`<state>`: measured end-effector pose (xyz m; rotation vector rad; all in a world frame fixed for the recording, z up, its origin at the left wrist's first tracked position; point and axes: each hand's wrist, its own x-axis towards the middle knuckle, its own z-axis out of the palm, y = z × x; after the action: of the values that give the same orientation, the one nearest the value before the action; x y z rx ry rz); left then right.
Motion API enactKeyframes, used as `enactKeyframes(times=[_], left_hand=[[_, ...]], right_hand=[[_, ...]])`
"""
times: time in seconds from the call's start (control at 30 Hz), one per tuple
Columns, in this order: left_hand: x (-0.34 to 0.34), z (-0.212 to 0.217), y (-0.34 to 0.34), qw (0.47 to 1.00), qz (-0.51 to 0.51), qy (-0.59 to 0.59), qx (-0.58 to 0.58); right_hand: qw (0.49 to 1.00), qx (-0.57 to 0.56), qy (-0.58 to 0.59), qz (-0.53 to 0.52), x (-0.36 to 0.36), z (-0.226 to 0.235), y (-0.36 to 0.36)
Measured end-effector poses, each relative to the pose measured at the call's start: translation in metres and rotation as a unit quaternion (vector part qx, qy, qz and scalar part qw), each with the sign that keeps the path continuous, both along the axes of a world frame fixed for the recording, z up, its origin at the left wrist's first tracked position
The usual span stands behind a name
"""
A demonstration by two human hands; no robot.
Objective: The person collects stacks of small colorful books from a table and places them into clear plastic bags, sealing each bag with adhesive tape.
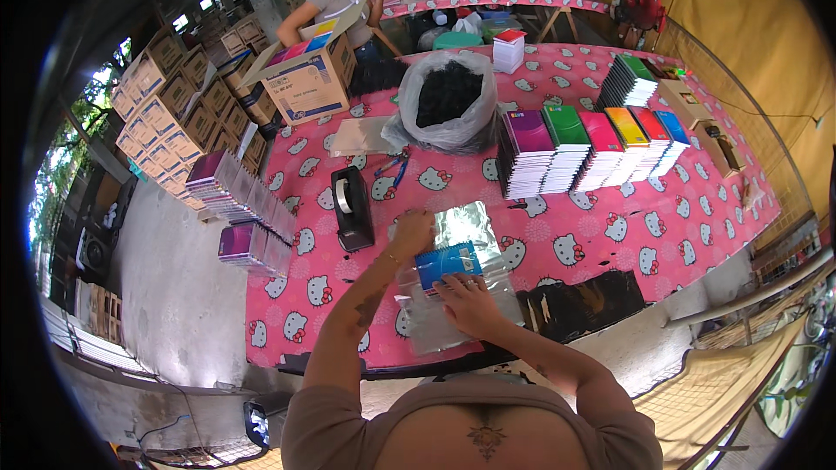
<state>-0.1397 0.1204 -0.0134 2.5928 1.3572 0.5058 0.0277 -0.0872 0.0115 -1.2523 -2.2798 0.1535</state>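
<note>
A small blue spiral notebook [446,265] lies on a clear plastic bag [466,224] near the table's front edge. My left hand [413,233] is curled at the bag's far left edge, just beyond the notebook; its fingertips are partly hidden. My right hand [470,303] rests flat on the notebook's lower right part with the fingers stretched out. More clear plastic [435,331] spreads underneath, towards me. Left of my left hand stands a black tape dispenser [353,211]. Behind it lie blue-handled scissors [397,171].
Stacked notebooks in several colours [579,152] stand at the right. A white sack of black material [448,104] and an open carton [306,78] stand farther back. Wrapped purple notebooks [248,244] are at the left edge. Another person [340,0] holds a red pack beyond.
</note>
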Motion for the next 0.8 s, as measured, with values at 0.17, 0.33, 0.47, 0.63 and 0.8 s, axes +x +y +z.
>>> enactKeyframes(times=[0.17,0.33,0.47,0.63,0.8], left_hand=[[-0.001,0.009,0.003,0.999,-0.009,0.029,0.045],[-0.001,0.011,0.002,0.997,-0.004,0.059,0.042],[0.007,0.021,-0.004,0.988,-0.019,0.149,0.016],[0.013,0.044,-0.035,0.99,-0.038,0.113,0.078],[0.009,0.049,-0.09,0.978,-0.065,0.111,0.162]], right_hand=[[1.0,0.014,0.003,0.01,0.004,0.0,0.001],[1.0,0.018,0.01,0.021,0.007,-0.002,0.004],[1.0,0.011,0.003,0.028,0.008,-0.005,0.005],[0.999,0.037,-0.004,0.025,0.009,-0.007,0.005],[1.0,0.008,-0.002,0.013,0.002,-0.006,0.007]])
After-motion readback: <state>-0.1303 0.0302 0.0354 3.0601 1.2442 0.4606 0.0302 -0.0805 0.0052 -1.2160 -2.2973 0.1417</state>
